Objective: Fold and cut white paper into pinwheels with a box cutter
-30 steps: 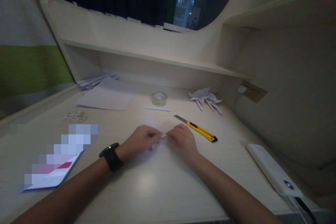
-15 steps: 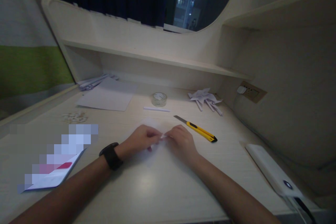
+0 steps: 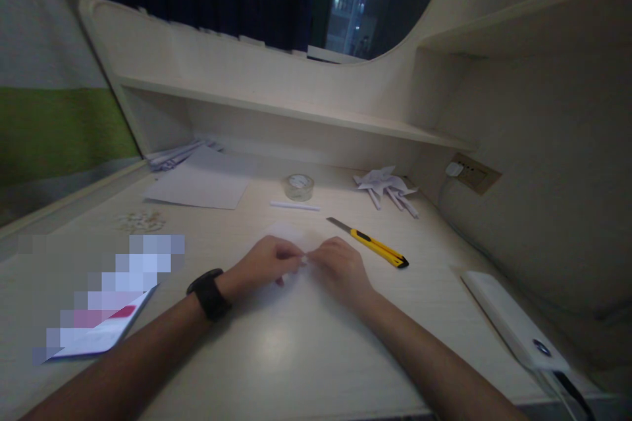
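Observation:
Near the middle of the desk, my left hand [image 3: 269, 262] and my right hand [image 3: 344, 270] meet, fingertips almost touching. Both are closed in a pinch on a thin white piece of paper [image 3: 303, 262], most of which is hidden by the fingers or blends into the pale desk. A black watch sits on my left wrist. Just beyond my right hand lies a yellow utility knife [image 3: 379, 248] with its blade out. Farther back are a white paper stick [image 3: 295, 206] and a roll of clear tape [image 3: 299, 188].
White paper pinwheels [image 3: 385, 181] on sticks lie at the back right. Sheets of paper [image 3: 200, 179] and rolled paper sit back left, near a small pile of bits [image 3: 141, 220]. A phone-like screen [image 3: 93, 332] is at left, a white power strip [image 3: 511, 319] at right.
My fingertips have shifted slightly, and the white bit between them shows less than before. The other things on the desk stay where they were.

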Demonstrator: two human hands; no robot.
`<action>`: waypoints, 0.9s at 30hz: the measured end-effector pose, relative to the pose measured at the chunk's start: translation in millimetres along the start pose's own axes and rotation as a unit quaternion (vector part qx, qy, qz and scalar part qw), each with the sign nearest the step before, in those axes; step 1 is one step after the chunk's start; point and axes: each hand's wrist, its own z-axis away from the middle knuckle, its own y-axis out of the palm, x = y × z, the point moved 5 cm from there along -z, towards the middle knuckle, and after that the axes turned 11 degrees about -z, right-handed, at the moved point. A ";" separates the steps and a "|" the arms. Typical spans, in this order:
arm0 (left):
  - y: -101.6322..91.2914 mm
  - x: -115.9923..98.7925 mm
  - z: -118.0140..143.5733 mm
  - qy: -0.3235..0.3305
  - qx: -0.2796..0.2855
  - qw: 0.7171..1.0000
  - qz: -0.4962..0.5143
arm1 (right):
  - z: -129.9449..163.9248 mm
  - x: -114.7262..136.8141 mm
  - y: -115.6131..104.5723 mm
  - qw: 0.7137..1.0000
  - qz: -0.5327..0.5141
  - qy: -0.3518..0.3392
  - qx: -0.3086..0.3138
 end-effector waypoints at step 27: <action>-52.1 3.4 -5.3 -0.039 -0.141 0.976 -0.162 | 4.9 -24.6 3.7 0.985 0.019 0.161 -0.058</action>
